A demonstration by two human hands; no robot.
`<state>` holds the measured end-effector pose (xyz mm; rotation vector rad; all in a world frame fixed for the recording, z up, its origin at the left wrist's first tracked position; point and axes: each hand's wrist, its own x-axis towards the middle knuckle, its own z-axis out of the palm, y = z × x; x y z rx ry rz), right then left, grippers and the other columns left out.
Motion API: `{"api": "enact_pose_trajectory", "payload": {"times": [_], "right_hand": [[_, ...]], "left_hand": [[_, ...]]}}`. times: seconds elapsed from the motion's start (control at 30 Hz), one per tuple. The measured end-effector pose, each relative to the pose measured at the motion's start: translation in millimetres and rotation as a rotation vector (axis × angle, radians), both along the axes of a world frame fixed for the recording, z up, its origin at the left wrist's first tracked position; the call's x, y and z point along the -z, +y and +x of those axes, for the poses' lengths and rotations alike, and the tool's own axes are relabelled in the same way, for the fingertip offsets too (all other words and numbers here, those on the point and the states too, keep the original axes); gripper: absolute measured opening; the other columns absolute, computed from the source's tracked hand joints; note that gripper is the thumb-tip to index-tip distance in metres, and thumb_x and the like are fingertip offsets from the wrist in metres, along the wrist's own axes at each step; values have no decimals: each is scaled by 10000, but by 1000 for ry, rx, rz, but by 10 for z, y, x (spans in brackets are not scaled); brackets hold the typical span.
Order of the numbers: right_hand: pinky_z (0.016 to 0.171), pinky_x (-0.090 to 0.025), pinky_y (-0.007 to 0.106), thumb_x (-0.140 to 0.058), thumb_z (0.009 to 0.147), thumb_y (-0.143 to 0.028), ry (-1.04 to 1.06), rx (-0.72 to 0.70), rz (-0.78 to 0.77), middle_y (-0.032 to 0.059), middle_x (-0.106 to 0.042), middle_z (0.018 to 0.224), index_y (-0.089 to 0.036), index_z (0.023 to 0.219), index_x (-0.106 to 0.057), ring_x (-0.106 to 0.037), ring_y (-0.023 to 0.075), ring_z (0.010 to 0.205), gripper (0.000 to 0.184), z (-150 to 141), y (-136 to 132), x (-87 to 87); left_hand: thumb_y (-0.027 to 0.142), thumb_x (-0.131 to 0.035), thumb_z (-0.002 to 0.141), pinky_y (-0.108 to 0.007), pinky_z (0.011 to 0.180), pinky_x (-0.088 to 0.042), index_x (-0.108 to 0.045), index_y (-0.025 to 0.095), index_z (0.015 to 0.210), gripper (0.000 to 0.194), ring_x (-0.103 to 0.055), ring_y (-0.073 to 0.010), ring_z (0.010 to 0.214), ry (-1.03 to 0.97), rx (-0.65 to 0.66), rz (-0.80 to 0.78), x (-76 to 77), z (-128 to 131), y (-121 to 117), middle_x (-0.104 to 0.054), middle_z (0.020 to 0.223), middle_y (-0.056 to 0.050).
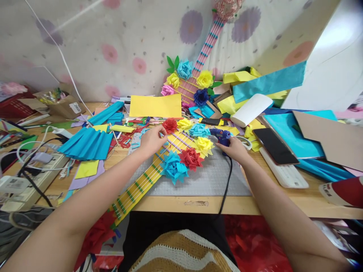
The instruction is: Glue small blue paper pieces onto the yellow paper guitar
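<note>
The head view shows the left hand point(154, 140) over the guitar point(177, 145), its fingertips beside the upper red flower point(169, 125). The left grip is bent inward above the strings; whether it is closed or pinches anything, I cannot tell. The right hand point(235, 149) has its grip closed on the glue gun point(222, 136), whose nozzle points left toward the upper blue flower point(199, 130) on the guitar. A black cord point(226, 185) runs down from the gun over the front edge of the tabletop point(176, 204).

The guitar lies at a slant, its body on the grey mat point(204, 181) and its yellow neck reaching down past the tabletop's edge at lower left. Green strips cross the neck under white strings. Yellow, red and blue flowers stand around the body; the lower blue flower point(174, 167) is next to the lower red flower point(191, 158).

Behind it, a pink guitar point(204, 51) leans upright and tilted against the patterned backdrop point(121, 45), a yellow sheet point(155, 106) in front to its left. Pleated blue paper point(87, 144) lies left of the mat. To the right are a black phone point(275, 146), partly over a white case point(283, 169), and a red cup point(344, 192) on its side.
</note>
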<state>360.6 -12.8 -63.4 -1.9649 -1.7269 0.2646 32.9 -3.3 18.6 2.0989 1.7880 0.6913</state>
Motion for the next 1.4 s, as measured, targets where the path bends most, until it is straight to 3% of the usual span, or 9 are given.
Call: {"api": "enact_pose_trajectory", "payload": {"times": [0.2, 0.37, 0.43, 0.5, 0.63, 0.93, 1.4], "right_hand": [[601, -444, 368, -609, 674, -621, 98, 67, 29, 94, -589, 606, -221, 633, -529, -596, 271, 671, 410, -50, 59, 15], [580, -445, 348, -610, 680, -620, 289, 164, 168, 91, -628, 652, -194, 755, -601, -603, 253, 673, 433, -95, 42, -295], [571, -446, 329, -598, 685, -629, 404, 92, 211, 75, -651, 712, -187, 832, -622, -593, 221, 669, 466, -153, 3, -499], [545, -438, 298, -597, 682, -647, 492, -69, 151, 50, -637, 680, -183, 831, -632, -566, 178, 614, 489, -250, -52, -691], [532, -431, 286, -628, 683, -626, 387, -388, -20, 30, -608, 620, -177, 798, -662, -550, 166, 586, 466, -516, -143, -894], [705, -482, 326, -595, 758, -593, 284, -528, -3, 32, -706, 905, -216, 1004, -700, -627, 221, 809, 462, -783, -115, -804], [602, -412, 269, -564, 767, -604, 124, -493, -36, 43, -686, 766, -179, 914, -699, -586, 183, 687, 470, -833, -121, -855]], "left_hand": [[213, -571, 672, -251, 612, -415, -568, 185, 757, 89, -548, -127, 648, -296, 80, -66, 120, -56, 96, -643, 744, 1], [270, -556, 698, -250, 611, -416, -603, 178, 745, 113, -541, -126, 635, -311, 125, -50, 200, -48, 123, -643, 723, -4], [288, -552, 713, -249, 583, -403, -611, 182, 738, 124, -530, -125, 611, -293, 131, -38, 199, -19, 105, -639, 711, -1], [286, -548, 723, -248, 572, -404, -611, 188, 743, 119, -542, -132, 623, -286, 129, -33, 194, 20, 86, -636, 706, 0], [259, -537, 739, -248, 601, -441, -586, 190, 763, 88, -568, -135, 659, -314, 164, -46, 197, 102, 62, -629, 711, 5], [227, -561, 762, -244, 498, -438, -529, 182, 1010, 254, -559, -121, 529, -412, 158, -170, 192, 120, -8, -615, 700, 17], [152, -529, 753, -230, 531, -416, -437, 208, 1032, 300, -559, -102, 507, -379, 165, -193, 137, 135, -69, -579, 695, 60]]}}
